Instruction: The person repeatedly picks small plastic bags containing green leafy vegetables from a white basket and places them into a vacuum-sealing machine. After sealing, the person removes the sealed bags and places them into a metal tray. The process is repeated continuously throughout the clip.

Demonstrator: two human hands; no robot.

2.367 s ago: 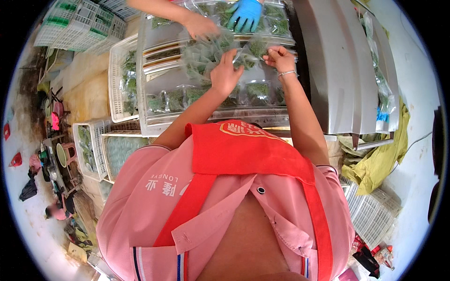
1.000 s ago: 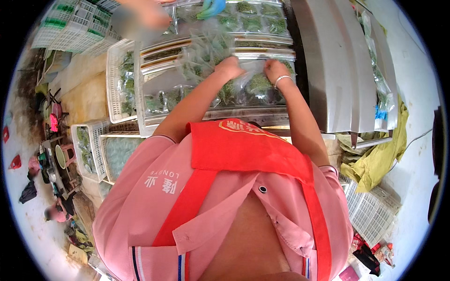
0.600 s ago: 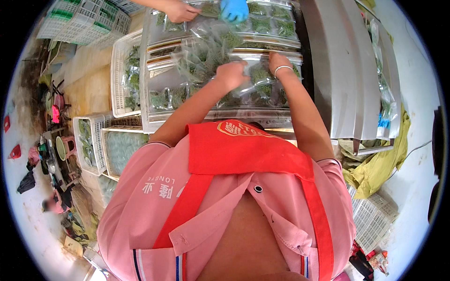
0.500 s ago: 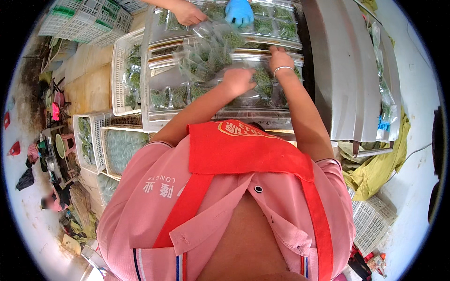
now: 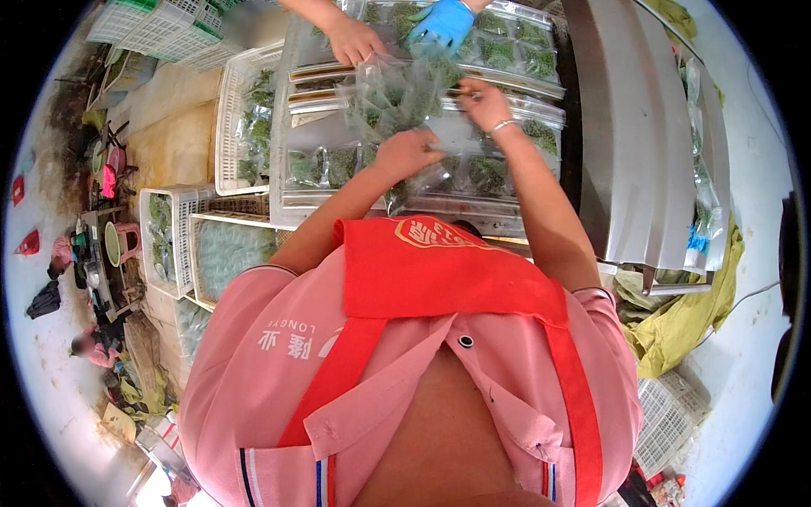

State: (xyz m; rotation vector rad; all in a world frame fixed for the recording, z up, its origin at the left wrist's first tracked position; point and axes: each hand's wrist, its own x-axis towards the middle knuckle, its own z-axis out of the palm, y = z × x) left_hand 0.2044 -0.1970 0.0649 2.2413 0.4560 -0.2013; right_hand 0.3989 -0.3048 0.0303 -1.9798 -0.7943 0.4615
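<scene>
- A clear plastic bag of green leaves [image 5: 397, 97] is held up over the metal sealing tray [image 5: 321, 135], between the person's two hands.
- The left hand [image 5: 407, 154] is curled shut on the near lower edge of that bag; the fingers are folded under, so only the back of the hand is shown.
- The right hand [image 5: 483, 103] is pinched on the bag's right edge, thumb and fingers drawn together; a thin bracelet [image 5: 503, 127] is worn at the wrist.
- Filled bags of greens [image 5: 325, 166] are already laid flat in a row along the near part of the tray, and more are seen to the right, under the right forearm.
- Further filled bags [image 5: 507, 52] are set out on the far right part of the tray.
- Judged from this, much of the tray is loaded, while the bag in hand is not yet laid down; a bare patch of metal is left at the middle left.
- More bagged greens are waiting in a white plastic crate [image 5: 245, 127] just left of the tray, so the work is judged to be far from finished.
- A co-worker's bare hand [image 5: 355, 40] and blue-gloved hand [image 5: 439, 24] are at the far edge, on the bags there, apart from the person's own hands.
- The grey machine lid [image 5: 634, 144] is raised on the right.
</scene>
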